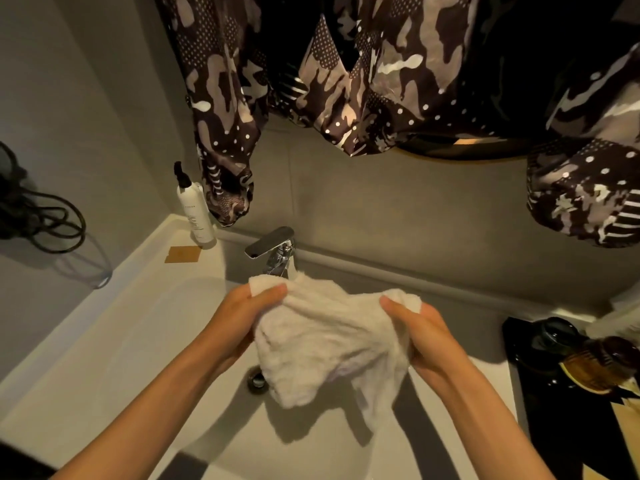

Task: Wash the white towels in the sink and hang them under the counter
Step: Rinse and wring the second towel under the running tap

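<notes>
A white towel (329, 341) hangs bunched over the white sink basin (156, 341), just in front of the chrome faucet (273, 252). My left hand (242, 320) grips the towel's upper left corner and my right hand (422, 330) grips its upper right corner, both with fingers closed on the cloth. The towel's lower part droops toward the drain (257, 380), which it partly covers.
A white pump bottle (195, 209) and a small brown card (183, 254) stand on the counter's back left. Dark cables (41, 220) hang on the left wall. A black tray (540, 344) with dark jars sits on the right. A camouflage-patterned garment (381, 81) shows in the mirror above.
</notes>
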A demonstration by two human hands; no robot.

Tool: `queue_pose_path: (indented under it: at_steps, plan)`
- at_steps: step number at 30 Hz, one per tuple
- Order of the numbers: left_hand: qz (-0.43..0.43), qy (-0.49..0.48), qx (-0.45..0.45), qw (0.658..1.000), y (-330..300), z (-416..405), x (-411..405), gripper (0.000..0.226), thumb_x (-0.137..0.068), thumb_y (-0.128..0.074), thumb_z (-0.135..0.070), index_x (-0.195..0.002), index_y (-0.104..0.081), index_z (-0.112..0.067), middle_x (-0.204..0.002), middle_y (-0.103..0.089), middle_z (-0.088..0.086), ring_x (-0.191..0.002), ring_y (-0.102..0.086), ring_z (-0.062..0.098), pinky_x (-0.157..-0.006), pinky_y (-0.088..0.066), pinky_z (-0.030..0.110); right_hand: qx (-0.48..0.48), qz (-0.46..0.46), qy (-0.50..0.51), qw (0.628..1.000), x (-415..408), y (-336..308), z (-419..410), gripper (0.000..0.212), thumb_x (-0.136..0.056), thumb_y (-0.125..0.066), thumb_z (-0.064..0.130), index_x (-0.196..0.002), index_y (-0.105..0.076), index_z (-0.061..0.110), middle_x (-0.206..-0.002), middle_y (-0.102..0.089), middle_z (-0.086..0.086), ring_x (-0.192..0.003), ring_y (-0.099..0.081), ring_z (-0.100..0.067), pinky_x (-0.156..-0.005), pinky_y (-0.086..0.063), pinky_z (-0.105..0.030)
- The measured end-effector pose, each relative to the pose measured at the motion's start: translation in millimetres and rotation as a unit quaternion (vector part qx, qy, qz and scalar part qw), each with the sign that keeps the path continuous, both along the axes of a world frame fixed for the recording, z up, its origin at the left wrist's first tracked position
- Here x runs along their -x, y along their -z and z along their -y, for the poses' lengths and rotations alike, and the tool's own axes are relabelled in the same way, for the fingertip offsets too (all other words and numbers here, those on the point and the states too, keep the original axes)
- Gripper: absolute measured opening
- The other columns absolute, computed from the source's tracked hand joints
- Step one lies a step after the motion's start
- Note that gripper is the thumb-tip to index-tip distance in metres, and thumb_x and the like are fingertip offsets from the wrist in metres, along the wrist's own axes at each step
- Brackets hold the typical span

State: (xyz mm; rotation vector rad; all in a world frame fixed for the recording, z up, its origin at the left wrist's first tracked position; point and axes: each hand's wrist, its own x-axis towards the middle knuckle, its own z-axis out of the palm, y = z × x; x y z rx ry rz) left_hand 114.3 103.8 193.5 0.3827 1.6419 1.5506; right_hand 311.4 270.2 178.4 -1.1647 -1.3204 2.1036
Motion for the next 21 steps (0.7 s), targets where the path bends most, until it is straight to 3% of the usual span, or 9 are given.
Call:
queue_pose_path:
  at_steps: [4,7,9,13,17,19,21]
  plan:
    - [0.042,-0.069,-0.002,0.997,0,10,16,0.034,-0.093,-0.064,-0.026,-0.107,-0.071,0.004,-0.097,-0.074,0.021,-0.083,-0.072,0.026,-0.073,-0.055,0.032,-0.099,0.036,-0.063,0.992,-25,-19,-17,0.016,-0.091,-0.066,0.012,-0.104,-0.075,0.011,-0.1,-0.079,-0.009,-0.091,-0.075,-0.024,-0.082,-0.057,-0.038]
    - [-0.05,-0.058,0.032,0.997,-5,16,22,0.021,-0.092,-0.066,-0.017,-0.102,-0.073,-0.001,-0.095,-0.076,0.021,-0.076,-0.072,0.027,-0.062,-0.055,0.03,-0.072,0.001,-0.058,0.996,-38,-25,-23,0.016,-0.09,-0.06,-0.002,-0.09,-0.075,0.003,-0.083,-0.076,-0.013,-0.074,-0.071,-0.022,-0.064,-0.056,-0.032]
    - [-0.089,-0.048,0.041,0.994,-9,19,29,0.018,-0.086,-0.073,-0.015,-0.096,-0.074,0.0,-0.087,-0.075,0.02,-0.074,-0.068,0.028,-0.062,-0.053,0.033,-0.052,-0.018,-0.037,0.998,-44,-29,-27,0.017,-0.089,-0.057,-0.006,-0.091,-0.074,-0.002,-0.081,-0.076,-0.015,-0.07,-0.071,-0.022,-0.059,-0.058,-0.028]
    - [-0.131,-0.019,0.074,0.988,-28,23,44,0.017,-0.081,-0.077,-0.016,-0.096,-0.078,-0.008,-0.091,-0.08,0.011,-0.082,-0.073,0.025,-0.076,-0.061,0.039,-0.125,-0.007,-0.014,0.992,-52,-40,-30,0.018,-0.089,-0.062,0.0,-0.101,-0.076,0.0,-0.092,-0.078,-0.019,-0.077,-0.074,-0.024,-0.063,-0.06,-0.025]
    - [-0.162,0.022,0.109,0.98,-43,27,59,0.015,-0.079,-0.077,-0.009,-0.093,-0.072,-0.007,-0.08,-0.08,0.0,-0.075,-0.075,0.02,-0.068,-0.064,0.031,-0.211,0.033,0.062,0.975,-56,-43,-32,0.018,-0.086,-0.073,0.014,-0.093,-0.076,-0.001,-0.086,-0.074,-0.029,-0.074,-0.069,-0.03,-0.068,-0.057,-0.037]
    - [-0.165,0.029,0.104,0.98,-47,28,61,0.026,-0.078,-0.076,-0.006,-0.103,-0.068,-0.004,-0.077,-0.079,0.004,-0.079,-0.075,0.024,-0.068,-0.064,0.03,-0.272,0.057,0.086,0.957,-59,-47,-32,0.024,-0.082,-0.078,0.023,-0.084,-0.075,-0.001,-0.086,-0.066,-0.039,-0.069,-0.059,-0.028,-0.068,-0.052,-0.044]
    - [-0.153,0.047,0.056,0.986,-50,30,62,0.057,-0.073,-0.078,-0.004,-0.125,-0.06,-0.016,-0.083,-0.078,0.011,-0.081,-0.075,0.023,-0.074,-0.063,0.032,-0.327,0.069,0.096,0.937,-62,-51,-31,0.017,-0.081,-0.079,0.026,-0.077,-0.078,0.01,-0.079,-0.07,-0.029,-0.067,-0.061,-0.03,-0.068,-0.055,-0.047]
